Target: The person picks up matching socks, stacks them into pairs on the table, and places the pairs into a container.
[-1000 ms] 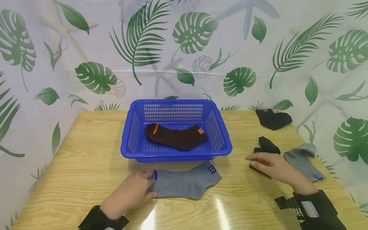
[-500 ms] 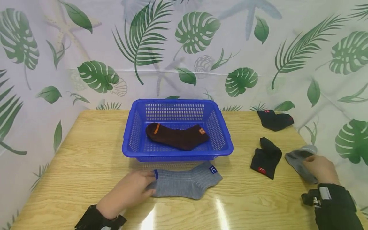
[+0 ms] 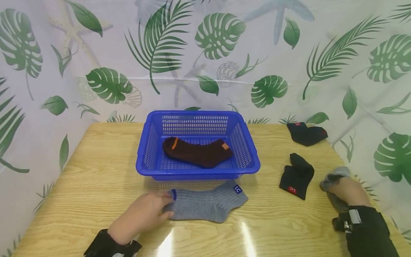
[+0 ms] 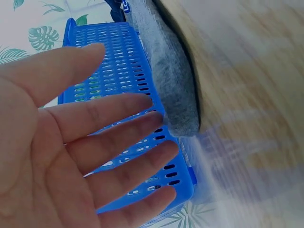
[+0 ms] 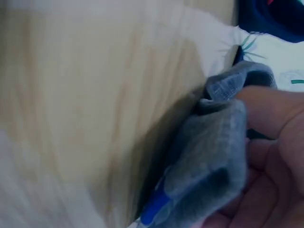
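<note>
A grey sock [image 3: 205, 205] with a blue label lies flat in front of the blue basket. My left hand [image 3: 139, 216] rests at its toe end; in the left wrist view the fingers [image 4: 118, 147] are spread and fairly straight beside the sock. At the right edge of the table, my right hand [image 3: 351, 192] grips a second grey sock [image 5: 209, 147], which is bunched up and partly lifted. Part of that sock is hidden behind the hand in the head view.
A brown sock [image 3: 197, 153] lies inside the blue basket [image 3: 198, 172]. One folded black sock [image 3: 297, 180] is left of my right hand, and another black sock [image 3: 306, 135] sits farther back. A leaf-patterned sheet [image 3: 199, 53] hangs behind the table.
My right hand has moved right, from the nearer black sock to the second grey sock, and has taken hold of it, crumpling it. The left hand has barely moved.
</note>
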Action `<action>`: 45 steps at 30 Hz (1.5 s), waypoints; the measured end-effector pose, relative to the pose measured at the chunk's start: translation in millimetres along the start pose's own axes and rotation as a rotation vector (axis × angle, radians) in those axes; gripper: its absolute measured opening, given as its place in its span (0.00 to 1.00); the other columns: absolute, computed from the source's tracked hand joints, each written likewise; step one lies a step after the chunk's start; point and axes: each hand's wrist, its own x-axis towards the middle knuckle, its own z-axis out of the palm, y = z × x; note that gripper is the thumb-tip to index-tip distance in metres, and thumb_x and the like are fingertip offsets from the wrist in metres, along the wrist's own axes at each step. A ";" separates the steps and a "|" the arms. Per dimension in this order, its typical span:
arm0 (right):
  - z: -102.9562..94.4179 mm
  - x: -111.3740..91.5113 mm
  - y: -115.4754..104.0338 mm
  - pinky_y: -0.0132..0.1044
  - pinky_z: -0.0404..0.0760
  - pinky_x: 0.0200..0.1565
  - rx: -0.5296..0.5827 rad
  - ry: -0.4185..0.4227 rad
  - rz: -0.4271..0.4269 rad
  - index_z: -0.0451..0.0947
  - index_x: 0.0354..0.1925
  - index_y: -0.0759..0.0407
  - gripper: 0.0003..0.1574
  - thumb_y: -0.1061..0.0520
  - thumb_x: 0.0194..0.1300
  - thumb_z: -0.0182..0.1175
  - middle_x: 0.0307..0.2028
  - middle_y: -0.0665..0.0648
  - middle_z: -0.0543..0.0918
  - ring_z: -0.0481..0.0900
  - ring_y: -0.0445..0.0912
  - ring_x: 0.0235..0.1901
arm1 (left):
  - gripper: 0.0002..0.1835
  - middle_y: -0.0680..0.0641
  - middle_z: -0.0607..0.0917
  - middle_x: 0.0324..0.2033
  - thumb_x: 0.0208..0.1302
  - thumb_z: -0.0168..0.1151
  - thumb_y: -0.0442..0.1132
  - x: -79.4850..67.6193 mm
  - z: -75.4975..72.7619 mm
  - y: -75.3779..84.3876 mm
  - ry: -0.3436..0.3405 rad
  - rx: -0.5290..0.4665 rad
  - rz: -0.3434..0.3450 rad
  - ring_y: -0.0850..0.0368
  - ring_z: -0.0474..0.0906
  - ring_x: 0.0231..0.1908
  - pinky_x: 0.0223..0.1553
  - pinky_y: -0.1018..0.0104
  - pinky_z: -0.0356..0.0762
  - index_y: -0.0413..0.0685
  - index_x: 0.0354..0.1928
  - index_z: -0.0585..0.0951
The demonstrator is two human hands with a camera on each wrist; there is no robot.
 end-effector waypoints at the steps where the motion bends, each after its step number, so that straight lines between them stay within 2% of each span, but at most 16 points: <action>1: 1.5 -0.6 -1.2 0.49 0.76 0.31 0.011 -0.006 -0.015 0.79 0.30 0.69 0.34 0.37 0.67 0.54 0.27 0.66 0.79 0.77 0.58 0.28 | 0.19 0.40 0.85 0.47 0.58 0.68 0.45 -0.1 -0.7 0.3 0.001 -0.001 -0.007 0.43 0.81 0.50 0.53 0.50 0.76 0.37 0.46 0.84; 3: 4.8 -3.1 -3.4 0.43 0.71 0.26 0.042 0.003 -0.052 0.73 0.19 0.60 0.26 0.44 0.67 0.53 0.18 0.55 0.74 0.71 0.48 0.21 | 0.19 0.40 0.85 0.47 0.59 0.68 0.45 -0.4 -2.1 0.6 0.004 -0.002 -0.018 0.44 0.81 0.49 0.52 0.50 0.77 0.38 0.46 0.84; 6: 5.4 -9.3 -11.4 0.39 0.65 0.23 0.063 0.057 -0.104 0.65 0.16 0.54 0.23 0.50 0.67 0.50 0.15 0.49 0.66 0.64 0.45 0.17 | 0.19 0.40 0.85 0.48 0.59 0.67 0.45 -1.1 -4.3 1.0 -0.002 -0.009 -0.034 0.44 0.81 0.49 0.52 0.50 0.77 0.38 0.46 0.84; 7: 3.8 -12.2 -15.6 0.38 0.63 0.23 0.067 0.076 -0.123 0.63 0.17 0.54 0.22 0.51 0.67 0.49 0.15 0.50 0.65 0.63 0.45 0.17 | 0.19 0.40 0.84 0.48 0.59 0.67 0.45 -1.4 -5.1 1.2 -0.006 -0.012 -0.038 0.43 0.81 0.50 0.53 0.50 0.77 0.37 0.46 0.84; 9: -2.7 -19.8 -27.8 0.39 0.65 0.23 0.064 0.125 -0.155 0.67 0.22 0.60 0.19 0.52 0.68 0.50 0.18 0.53 0.69 0.65 0.47 0.19 | 0.19 0.39 0.84 0.48 0.60 0.67 0.45 -2.1 -6.4 1.4 -0.008 -0.011 -0.035 0.43 0.80 0.50 0.53 0.49 0.76 0.37 0.47 0.84; 12: -12.6 -33.3 -52.5 0.42 0.71 0.27 0.065 0.199 -0.219 0.72 0.36 0.70 0.18 0.53 0.68 0.53 0.29 0.64 0.78 0.74 0.52 0.26 | 0.19 0.38 0.84 0.48 0.60 0.67 0.44 -2.8 -8.1 2.4 0.003 -0.014 -0.030 0.43 0.81 0.50 0.53 0.49 0.77 0.36 0.47 0.84; 15: -16.3 -48.6 -80.9 0.43 0.74 0.29 0.105 0.269 -0.315 0.74 0.41 0.69 0.16 0.55 0.68 0.54 0.36 0.67 0.81 0.76 0.53 0.31 | 0.19 0.38 0.84 0.48 0.60 0.66 0.43 -2.0 -8.7 3.6 0.022 -0.017 -0.020 0.42 0.81 0.49 0.52 0.49 0.77 0.36 0.47 0.83; 19: -14.3 -71.1 -119.1 0.37 0.70 0.28 0.230 0.291 -0.560 0.71 0.33 0.60 0.05 0.61 0.69 0.56 0.30 0.54 0.78 0.73 0.43 0.29 | 0.19 0.38 0.84 0.48 0.61 0.66 0.43 0.4 -9.2 6.3 0.036 -0.019 -0.021 0.41 0.81 0.49 0.53 0.49 0.76 0.36 0.48 0.83; 24: -8.0 -93.9 -164.1 0.33 0.68 0.23 0.361 0.213 -0.898 0.67 0.30 0.55 0.15 0.73 0.62 0.56 0.24 0.44 0.69 0.69 0.38 0.22 | 0.19 0.39 0.84 0.48 0.61 0.66 0.44 3.3 -9.4 9.4 0.034 -0.026 -0.036 0.42 0.80 0.50 0.54 0.49 0.76 0.36 0.47 0.83; 27: -1.8 -102.3 -188.8 0.33 0.67 0.21 0.370 0.170 -1.072 0.67 0.30 0.53 0.19 0.76 0.57 0.58 0.24 0.44 0.69 0.68 0.36 0.22 | 0.18 0.40 0.85 0.46 0.61 0.66 0.44 4.7 -8.6 10.5 0.042 -0.020 -0.025 0.44 0.81 0.48 0.53 0.51 0.77 0.36 0.46 0.84; 30: 7.6 -107.7 -213.3 0.32 0.74 0.25 0.328 0.139 -1.196 0.68 0.31 0.49 0.21 0.75 0.55 0.60 0.26 0.42 0.72 0.72 0.34 0.26 | 0.18 0.41 0.85 0.45 0.60 0.67 0.44 5.5 -8.3 11.5 0.043 -0.018 -0.020 0.44 0.81 0.47 0.52 0.51 0.77 0.36 0.46 0.84; 34: 26.0 -107.6 -242.3 0.32 0.79 0.32 0.232 0.095 -1.229 0.71 0.32 0.48 0.16 0.69 0.59 0.62 0.28 0.40 0.76 0.76 0.33 0.30 | 0.18 0.41 0.85 0.45 0.60 0.67 0.43 6.5 -6.7 11.8 0.041 -0.024 -0.023 0.44 0.81 0.47 0.52 0.51 0.77 0.36 0.46 0.84; 40: 69.1 -97.3 -273.2 0.26 0.71 0.28 0.016 0.107 -1.222 0.73 0.31 0.50 0.07 0.61 0.63 0.61 0.27 0.41 0.72 0.70 0.35 0.25 | 0.17 0.42 0.85 0.44 0.60 0.67 0.44 8.7 -2.6 11.8 0.034 -0.021 -0.008 0.46 0.82 0.46 0.52 0.52 0.77 0.38 0.45 0.84; 45: 92.0 -95.0 -284.2 0.23 0.68 0.29 -0.075 0.027 -1.262 0.76 0.33 0.51 0.03 0.57 0.65 0.61 0.27 0.42 0.72 0.67 0.32 0.26 | 0.16 0.45 0.85 0.42 0.60 0.67 0.44 11.3 -2.9 12.2 0.034 -0.011 0.001 0.48 0.82 0.44 0.49 0.54 0.78 0.40 0.44 0.84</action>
